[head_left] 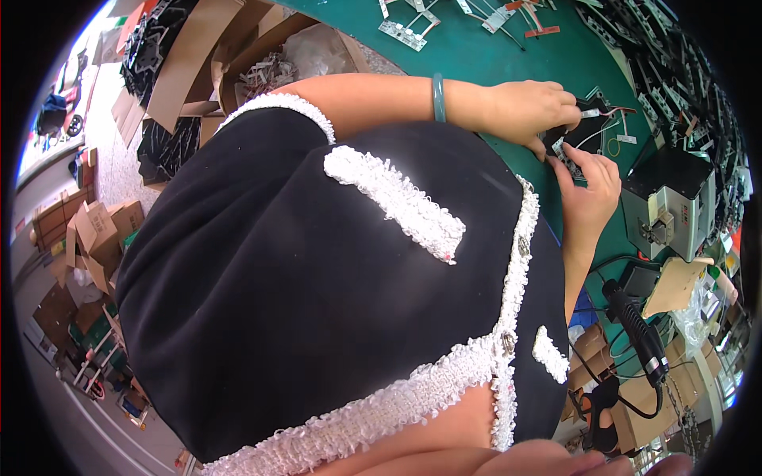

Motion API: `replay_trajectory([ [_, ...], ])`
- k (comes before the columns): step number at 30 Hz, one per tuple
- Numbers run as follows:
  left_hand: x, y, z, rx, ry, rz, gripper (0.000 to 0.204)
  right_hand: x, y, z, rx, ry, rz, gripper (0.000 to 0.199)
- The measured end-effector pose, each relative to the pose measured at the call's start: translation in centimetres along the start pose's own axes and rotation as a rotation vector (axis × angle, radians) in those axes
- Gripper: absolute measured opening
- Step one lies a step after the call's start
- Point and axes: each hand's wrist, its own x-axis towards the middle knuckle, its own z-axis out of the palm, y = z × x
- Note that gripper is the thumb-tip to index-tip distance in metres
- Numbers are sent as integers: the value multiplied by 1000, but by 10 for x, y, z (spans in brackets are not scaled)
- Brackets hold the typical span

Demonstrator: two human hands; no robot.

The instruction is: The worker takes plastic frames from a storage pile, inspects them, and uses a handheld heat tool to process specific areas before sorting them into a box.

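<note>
My left hand [533, 113], with a green bangle on its wrist, is closed at the near edge of a small black part [597, 136] on the green table. Thin white and yellow wires [606, 127] run over that part. My right hand [589, 186] grips the same part from the lower side, its thumb and fingers bent close to a small pale circuit board [558, 147]. The fingertips of both hands almost meet there, and they hide some of the part.
A grey box with a black top [671, 198] stands right of my hands. Below it hangs a black corded screwdriver-like tool [635, 329]. Small circuit boards [409, 33] lie on the far green table [381, 67]. Black parts pile along the right. Cardboard boxes [99, 238] stand at left.
</note>
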Motion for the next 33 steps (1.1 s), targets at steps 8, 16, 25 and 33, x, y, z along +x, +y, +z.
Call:
replay_trajectory([
  [8,-1,-8,-4,-109,4,21,43,-3,2,11,112,-3,21,21],
  [16,0,-6,-8,-110,-20,-3,41,1,0,12,121,-29,37,21],
  [25,1,-11,-7,-147,-32,3,37,7,0,8,85,-137,107,22],
  [33,3,-9,-12,-133,-72,-48,31,-8,13,10,226,-52,-1,28],
])
